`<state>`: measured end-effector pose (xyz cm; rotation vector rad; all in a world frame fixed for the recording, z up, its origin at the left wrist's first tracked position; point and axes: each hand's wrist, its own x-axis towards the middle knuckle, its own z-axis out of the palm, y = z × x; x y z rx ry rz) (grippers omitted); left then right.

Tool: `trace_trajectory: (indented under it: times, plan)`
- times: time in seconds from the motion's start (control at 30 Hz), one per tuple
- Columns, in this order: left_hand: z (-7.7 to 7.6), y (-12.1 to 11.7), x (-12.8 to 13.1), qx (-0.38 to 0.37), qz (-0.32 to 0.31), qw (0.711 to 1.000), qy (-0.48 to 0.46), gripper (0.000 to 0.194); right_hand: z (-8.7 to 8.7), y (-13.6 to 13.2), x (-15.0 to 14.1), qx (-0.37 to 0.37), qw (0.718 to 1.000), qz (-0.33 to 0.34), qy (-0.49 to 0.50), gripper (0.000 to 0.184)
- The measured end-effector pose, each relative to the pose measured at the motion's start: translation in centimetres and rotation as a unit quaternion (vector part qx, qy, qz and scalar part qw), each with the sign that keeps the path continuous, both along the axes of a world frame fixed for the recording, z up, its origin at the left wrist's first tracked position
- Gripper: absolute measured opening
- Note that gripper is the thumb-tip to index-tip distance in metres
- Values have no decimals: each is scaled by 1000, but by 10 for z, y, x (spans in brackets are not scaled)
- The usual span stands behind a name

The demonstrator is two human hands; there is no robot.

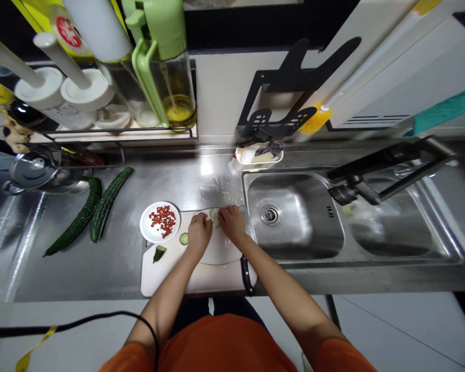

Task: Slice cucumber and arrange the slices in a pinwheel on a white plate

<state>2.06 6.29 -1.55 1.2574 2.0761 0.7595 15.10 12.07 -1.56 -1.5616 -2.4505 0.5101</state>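
Observation:
My left hand (pixel 200 231) and my right hand (pixel 232 223) meet over the far part of a white cutting board (pixel 155 281). Their fingers are bent and closed on pale green cucumber slices (pixel 214 213) between them. Beneath the hands is a thin, rounded, whitish sheet or plate (pixel 217 254); its kind is unclear. Left of my left hand lies a single cucumber slice (pixel 183 238), with a cut cucumber end (pixel 159 253) farther left. A knife with a black handle (pixel 247 276) lies at the board's right side, its blade mostly hidden.
A white plate (pixel 143 228) of chopped red bits overlaps the board's far left corner. Two whole cucumbers (pixel 110 204) lie farther left. On the right is a double sink (pixel 294 212) with a dark faucet (pixel 372 175). Seasoning jars and a green-topped oil bottle (pixel 170 67) stand on a rack.

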Motion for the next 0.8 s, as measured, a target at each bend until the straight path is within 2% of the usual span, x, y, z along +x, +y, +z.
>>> trace_trajectory:
  times: [0.1,0.23,0.4,0.5,0.63,0.8]
  plan:
    - [3,-1,0,10,-4,1000,1,17,2,0,2,10,1000,-1,2,22]
    - [17,-9,-8,25,-2,1000,-18,14,7,-7,13,27,999,-17,37,22]
    - [31,-43,-38,32,3,999,5,14,15,-36,32,17,996,-19,80,23]
    - [27,-70,-59,15,23,998,62,14,17,-61,38,7,995,-8,99,23]
    - [14,-99,-74,11,30,994,102,18,19,-93,36,-9,993,14,115,21]
    - [3,-109,-73,40,17,990,134,27,20,-117,28,-28,993,20,117,19]
